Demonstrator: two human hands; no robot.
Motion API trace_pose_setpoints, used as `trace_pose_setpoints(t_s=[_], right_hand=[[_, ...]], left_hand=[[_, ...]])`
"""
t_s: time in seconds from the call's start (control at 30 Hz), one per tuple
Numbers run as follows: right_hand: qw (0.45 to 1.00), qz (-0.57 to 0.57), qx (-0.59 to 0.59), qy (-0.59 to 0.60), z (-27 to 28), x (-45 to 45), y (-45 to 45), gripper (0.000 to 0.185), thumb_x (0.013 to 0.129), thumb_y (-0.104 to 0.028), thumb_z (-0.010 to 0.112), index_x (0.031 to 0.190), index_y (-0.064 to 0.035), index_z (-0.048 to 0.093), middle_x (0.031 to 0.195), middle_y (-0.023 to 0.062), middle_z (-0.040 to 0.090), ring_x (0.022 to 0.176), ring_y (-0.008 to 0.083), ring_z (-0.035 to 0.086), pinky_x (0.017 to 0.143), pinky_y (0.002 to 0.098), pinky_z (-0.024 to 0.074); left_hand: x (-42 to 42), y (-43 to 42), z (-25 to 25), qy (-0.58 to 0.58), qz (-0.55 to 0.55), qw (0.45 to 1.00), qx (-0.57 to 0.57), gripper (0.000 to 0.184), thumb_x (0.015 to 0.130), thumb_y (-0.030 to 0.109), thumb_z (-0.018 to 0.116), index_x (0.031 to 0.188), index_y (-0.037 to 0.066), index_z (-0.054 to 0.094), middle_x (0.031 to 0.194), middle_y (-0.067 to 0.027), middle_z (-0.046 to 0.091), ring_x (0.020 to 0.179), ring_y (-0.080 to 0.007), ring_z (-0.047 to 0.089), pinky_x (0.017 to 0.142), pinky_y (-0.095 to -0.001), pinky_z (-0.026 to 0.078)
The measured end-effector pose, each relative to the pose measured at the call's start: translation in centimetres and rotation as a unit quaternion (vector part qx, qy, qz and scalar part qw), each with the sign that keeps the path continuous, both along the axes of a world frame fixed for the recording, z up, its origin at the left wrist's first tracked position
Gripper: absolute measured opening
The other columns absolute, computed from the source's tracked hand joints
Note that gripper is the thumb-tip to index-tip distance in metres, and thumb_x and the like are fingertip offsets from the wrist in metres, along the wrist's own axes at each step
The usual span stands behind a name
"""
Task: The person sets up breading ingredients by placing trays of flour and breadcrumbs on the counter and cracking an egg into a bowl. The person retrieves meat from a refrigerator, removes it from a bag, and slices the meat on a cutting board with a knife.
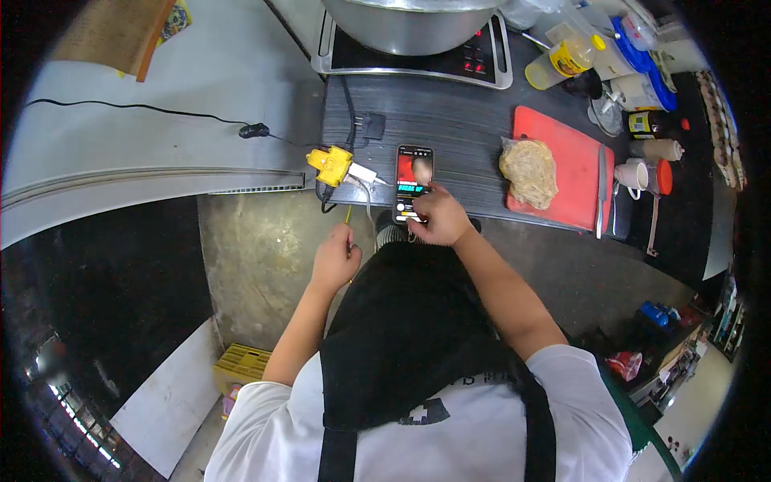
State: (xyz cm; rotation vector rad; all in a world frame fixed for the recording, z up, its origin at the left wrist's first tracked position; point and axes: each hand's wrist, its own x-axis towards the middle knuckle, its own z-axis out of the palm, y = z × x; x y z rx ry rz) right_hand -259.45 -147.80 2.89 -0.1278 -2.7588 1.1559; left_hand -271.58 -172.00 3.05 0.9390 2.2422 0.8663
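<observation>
A lit phone (414, 173) lies at the front edge of the dark counter, with a picture and text on its screen. My right hand (440, 217) is over its lower end, index finger touching the screen and the other fingers partly curled. My left hand (336, 259) is closed in the air in front of the counter. A thin yellow cord (348, 214) shows above and below this fist, and seems to pass through it. Between the hands, a white cable (369, 210) hangs from a white plug beside a yellow adaptor (329, 165).
A pot (414, 28) stands on an induction cooker (502, 68) at the back. On the right, a red cutting board (572, 165) holds a bagged pale lump (528, 173) and a knife (601, 191). Bottles, tubs and a white mug (633, 175) crowd the far right.
</observation>
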Motion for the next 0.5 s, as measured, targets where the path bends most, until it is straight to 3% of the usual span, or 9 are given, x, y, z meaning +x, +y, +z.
trace_pose_setpoints(t_s=[0.3,0.5], right_hand=[[1.0,0.025,-0.013,-0.008,-1.3,1.8,-1.2,0.021,0.073,-0.02,0.066,0.064,-0.006,0.053,0.062,0.01,0.058,0.065,0.0335,0.06,0.092,0.0486,0.0446],[0.999,0.027,-0.036,-0.019,-1.0,2.1,-0.9,0.021,0.073,-0.019,0.066,0.064,-0.0067,0.052,0.062,0.01,0.057,0.065,0.0327,0.06,0.1,0.0489,0.0412]], left_hand=[[0.5,0.9,0.8,0.001,-0.018,1.0,-0.008,0.02,0.075,0.001,0.055,0.088,0.006,0.04,0.077,-0.0157,0.047,0.063,-0.0338,0.052,0.058,-0.0409,0.042],[1.2,1.8,1.2,0.008,-0.024,1.0,0.001,0.02,0.075,0.001,0.055,0.088,0.006,0.041,0.077,-0.0157,0.047,0.064,-0.0337,0.053,0.058,-0.0408,0.042]])
